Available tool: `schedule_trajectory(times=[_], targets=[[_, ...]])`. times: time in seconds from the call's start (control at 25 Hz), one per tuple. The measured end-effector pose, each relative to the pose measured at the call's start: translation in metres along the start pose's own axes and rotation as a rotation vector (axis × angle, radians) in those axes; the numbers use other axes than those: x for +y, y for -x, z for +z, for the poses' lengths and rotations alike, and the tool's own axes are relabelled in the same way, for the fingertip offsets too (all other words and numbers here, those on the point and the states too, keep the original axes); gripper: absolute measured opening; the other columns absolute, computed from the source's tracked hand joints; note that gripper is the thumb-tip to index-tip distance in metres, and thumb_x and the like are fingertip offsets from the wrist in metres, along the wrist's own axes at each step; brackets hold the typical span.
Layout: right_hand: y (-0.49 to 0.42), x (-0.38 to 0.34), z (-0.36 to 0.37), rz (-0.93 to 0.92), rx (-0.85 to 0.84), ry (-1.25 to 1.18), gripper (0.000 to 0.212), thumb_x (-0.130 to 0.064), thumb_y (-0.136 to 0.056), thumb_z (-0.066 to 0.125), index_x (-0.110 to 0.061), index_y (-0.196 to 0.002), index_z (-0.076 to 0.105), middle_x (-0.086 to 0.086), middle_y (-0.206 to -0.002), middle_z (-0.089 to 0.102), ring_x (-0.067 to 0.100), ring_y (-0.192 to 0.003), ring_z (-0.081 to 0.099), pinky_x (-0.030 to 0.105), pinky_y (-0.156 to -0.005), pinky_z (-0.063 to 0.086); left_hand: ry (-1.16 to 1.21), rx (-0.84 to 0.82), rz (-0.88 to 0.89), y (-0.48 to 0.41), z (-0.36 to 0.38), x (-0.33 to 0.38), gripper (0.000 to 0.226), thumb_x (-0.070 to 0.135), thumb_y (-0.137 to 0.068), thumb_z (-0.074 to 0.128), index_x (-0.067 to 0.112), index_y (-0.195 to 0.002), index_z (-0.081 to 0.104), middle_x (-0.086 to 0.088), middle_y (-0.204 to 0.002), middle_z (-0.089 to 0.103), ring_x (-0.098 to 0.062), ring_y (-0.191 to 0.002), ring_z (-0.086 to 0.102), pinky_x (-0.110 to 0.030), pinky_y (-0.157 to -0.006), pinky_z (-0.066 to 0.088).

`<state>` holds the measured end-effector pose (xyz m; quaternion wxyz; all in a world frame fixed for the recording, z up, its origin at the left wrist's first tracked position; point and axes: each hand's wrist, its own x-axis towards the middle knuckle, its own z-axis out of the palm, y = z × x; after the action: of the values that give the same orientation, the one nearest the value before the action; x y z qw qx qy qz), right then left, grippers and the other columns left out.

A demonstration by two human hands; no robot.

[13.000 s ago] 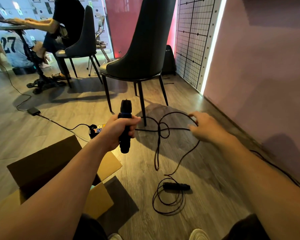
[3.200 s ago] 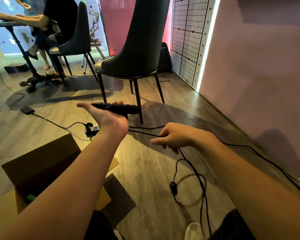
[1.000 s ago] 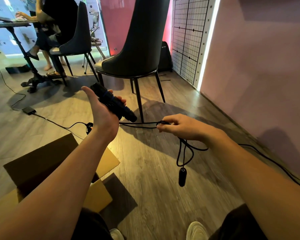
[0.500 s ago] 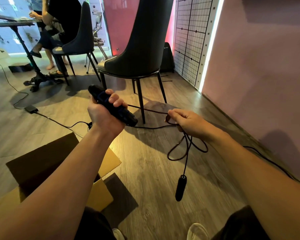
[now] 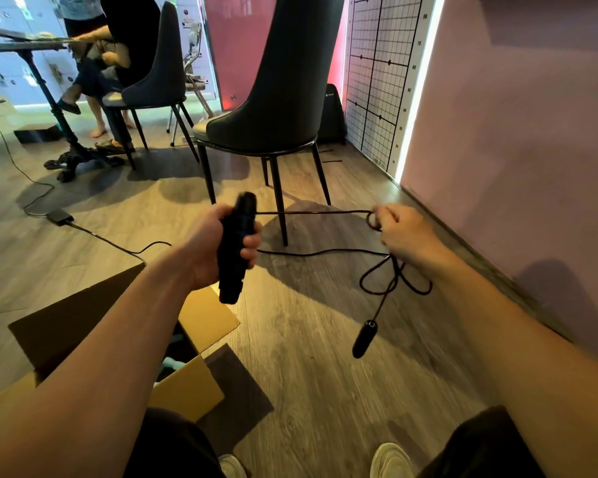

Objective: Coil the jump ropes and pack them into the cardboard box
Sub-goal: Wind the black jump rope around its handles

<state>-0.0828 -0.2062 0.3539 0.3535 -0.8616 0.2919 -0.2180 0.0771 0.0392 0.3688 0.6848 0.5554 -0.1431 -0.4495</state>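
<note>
My left hand grips a black jump rope handle upright in front of me. The thin black rope runs taut from the handle's top to my right hand, which pinches it. A second strand sags between the hands. Loops of rope hang under my right hand, and the second black handle dangles from them above the floor. The open cardboard box sits at lower left, mostly hidden by my left forearm.
A dark chair stands just beyond my hands, its legs close to the rope. A purple wall runs along the right. A power adapter and cable lie on the wooden floor at left. People sit at a table far left.
My left hand turned the handle from tilted to upright. My right hand moved out to the right, pulling the rope taut, and the dangling handle swung with it.
</note>
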Motion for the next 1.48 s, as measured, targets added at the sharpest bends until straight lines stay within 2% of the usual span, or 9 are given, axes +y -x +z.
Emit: schedule_trajectory(times=[0.2, 0.4, 0.6, 0.72, 0.88, 1.04, 1.12, 1.32, 1.48], targets=[[-0.002, 0.027, 0.007, 0.119, -0.02, 0.071, 0.043, -0.039, -0.106, 0.042, -0.013, -0.078, 0.06, 0.005, -0.075, 0.056, 0.026, -0.073, 0.053, 0.034, -0.062, 0.04, -0.021, -0.053, -0.086, -0.001, 0.008, -0.005, 0.045, 0.046, -0.099, 0.033, 0.013, -0.081, 0.057, 0.002, -0.06, 0.044, -0.013, -0.046, 0.041, -0.028, -0.052, 0.04], [0.002, 0.018, 0.012, 0.15, -0.203, 0.115, 0.048, -0.045, -0.105, 0.043, -0.015, -0.068, 0.043, 0.003, -0.065, 0.045, 0.018, -0.061, 0.044, 0.031, -0.055, 0.03, 0.487, -0.052, 0.121, -0.013, 0.014, -0.005, 0.036, 0.038, -0.1, 0.035, 0.01, -0.093, 0.057, 0.001, -0.068, 0.051, -0.013, -0.054, 0.049, -0.025, -0.059, 0.046], [0.015, 0.011, 0.011, 0.189, -0.672, 0.041, 0.045, -0.058, -0.101, 0.042, -0.02, -0.079, 0.051, 0.0, -0.068, 0.046, 0.018, -0.06, 0.037, 0.029, -0.057, 0.032, 1.028, 0.022, 0.487, -0.027, 0.005, 0.002, 0.052, 0.048, -0.103, 0.033, 0.001, -0.103, 0.055, -0.011, -0.078, 0.06, -0.024, -0.07, 0.06, -0.037, -0.086, 0.052], [0.02, 0.006, 0.0, 0.148, -0.741, -0.096, 0.044, -0.057, -0.101, 0.044, -0.02, -0.079, 0.053, -0.004, -0.066, 0.045, 0.01, -0.055, 0.037, 0.027, -0.056, 0.033, 0.831, 0.17, 0.669, -0.031, -0.009, 0.001, 0.055, 0.057, -0.103, 0.031, 0.006, -0.11, 0.052, -0.009, -0.082, 0.061, -0.022, -0.076, 0.062, -0.036, -0.087, 0.053], [0.023, -0.014, -0.013, 0.089, -0.639, -0.337, 0.039, -0.054, -0.096, 0.057, -0.022, -0.074, 0.059, -0.003, -0.071, 0.05, 0.007, -0.059, 0.046, 0.023, -0.058, 0.038, 0.273, 0.288, 0.698, -0.034, -0.023, -0.01, 0.055, 0.061, -0.102, 0.025, 0.013, -0.112, 0.049, 0.0, -0.083, 0.056, -0.013, -0.079, 0.059, -0.037, -0.092, 0.048], [0.033, -0.046, -0.013, -0.013, -0.712, -0.632, 0.043, -0.042, -0.102, 0.051, -0.021, -0.067, 0.065, -0.007, -0.061, 0.05, 0.005, -0.051, 0.043, 0.02, -0.054, 0.037, -0.556, 0.195, 0.374, -0.022, 0.003, -0.02, 0.075, 0.063, -0.099, 0.002, 0.011, -0.093, 0.056, -0.008, -0.084, 0.06, -0.017, -0.079, 0.06, -0.036, -0.084, 0.046], [0.041, -0.062, -0.011, -0.063, -0.722, -0.719, 0.051, -0.035, -0.105, 0.045, -0.023, -0.062, 0.07, -0.008, -0.057, 0.052, 0.003, -0.047, 0.046, 0.016, -0.05, 0.04, -0.768, 0.072, 0.162, -0.014, 0.016, -0.025, 0.087, 0.066, -0.094, -0.005, 0.008, -0.093, 0.06, -0.012, -0.086, 0.061, -0.019, -0.081, 0.062, -0.029, -0.078, 0.046], [0.042, -0.072, -0.005, -0.001, -0.42, -0.812, 0.044, -0.034, -0.106, 0.044, -0.012, -0.072, 0.059, -0.006, -0.051, 0.054, 0.005, -0.043, 0.048, 0.017, -0.049, 0.04, -0.779, -0.365, -0.194, -0.003, 0.043, -0.037, 0.114, 0.083, -0.08, -0.003, -0.005, -0.099, 0.066, -0.018, -0.08, 0.06, -0.03, -0.074, 0.062, -0.037, -0.08, 0.054], [0.022, -0.042, -0.004, 0.211, -0.11, -0.661, 0.037, -0.047, -0.1, 0.054, -0.018, -0.079, 0.062, -0.004, -0.066, 0.053, 0.011, -0.06, 0.045, 0.028, -0.067, 0.039, -0.551, -0.483, -0.108, 0.001, 0.056, -0.027, 0.106, 0.09, -0.07, -0.001, 0.004, -0.084, 0.06, -0.01, -0.067, 0.053, -0.023, -0.059, 0.053, -0.034, -0.07, 0.049]])
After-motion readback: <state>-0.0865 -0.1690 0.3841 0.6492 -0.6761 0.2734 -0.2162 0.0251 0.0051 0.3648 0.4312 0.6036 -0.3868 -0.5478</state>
